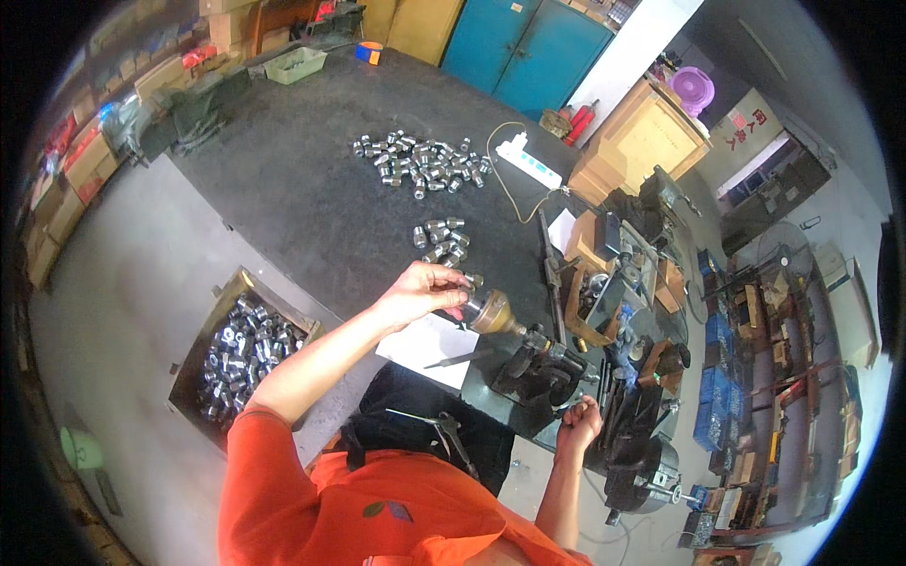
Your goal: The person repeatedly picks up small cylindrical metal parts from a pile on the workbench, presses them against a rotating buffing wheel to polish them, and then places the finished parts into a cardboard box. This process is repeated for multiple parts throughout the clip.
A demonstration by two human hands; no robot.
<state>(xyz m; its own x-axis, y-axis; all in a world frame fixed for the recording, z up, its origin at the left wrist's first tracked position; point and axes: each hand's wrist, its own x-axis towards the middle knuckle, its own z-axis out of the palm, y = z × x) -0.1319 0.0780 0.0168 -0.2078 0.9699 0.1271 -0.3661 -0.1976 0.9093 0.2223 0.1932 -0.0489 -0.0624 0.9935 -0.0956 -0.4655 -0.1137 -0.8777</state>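
Observation:
My left hand is closed at the wide end of a brass-coloured, cone-shaped fixture. Its fingers pinch a small metal fitting, mostly hidden by them, against or beside that end. The cone's narrow end joins a dark bench-mounted clamp. To the right of this clamp, my right hand is curled closed; what it grips, if anything, is too small to make out. Just beyond the left hand lies a small group of metal fittings. A white sheet of paper with a dark slim tool on it lies below the left wrist.
A larger pile of fittings lies farther back on the dark table. A crate of fittings stands at the left. A white power strip with its cord, a wooden tray and a dark machine are on the right.

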